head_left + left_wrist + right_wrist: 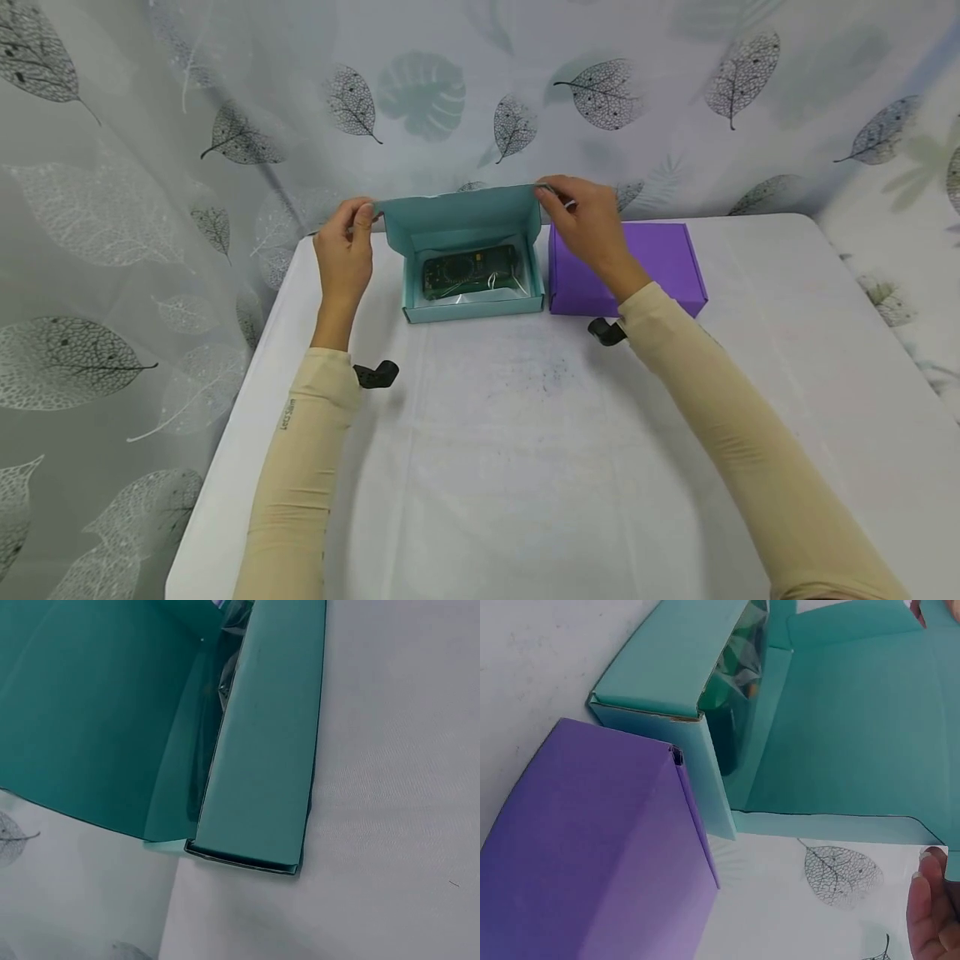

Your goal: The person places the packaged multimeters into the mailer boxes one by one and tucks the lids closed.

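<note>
while both hands' fingers (358, 218) pinch the teal lid (459, 218), plastic blurs the boxed device (468, 272).

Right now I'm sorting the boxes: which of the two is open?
The teal box, left of the closed purple box. Its lid stands up, pinched at the corners by the left hand and right hand.

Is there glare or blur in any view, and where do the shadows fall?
Head view: even light, soft shadows under both arms on the table, glare on the plastic wrap inside the teal box. Left wrist view: sharp. Right wrist view: purple box slightly soft.
</note>
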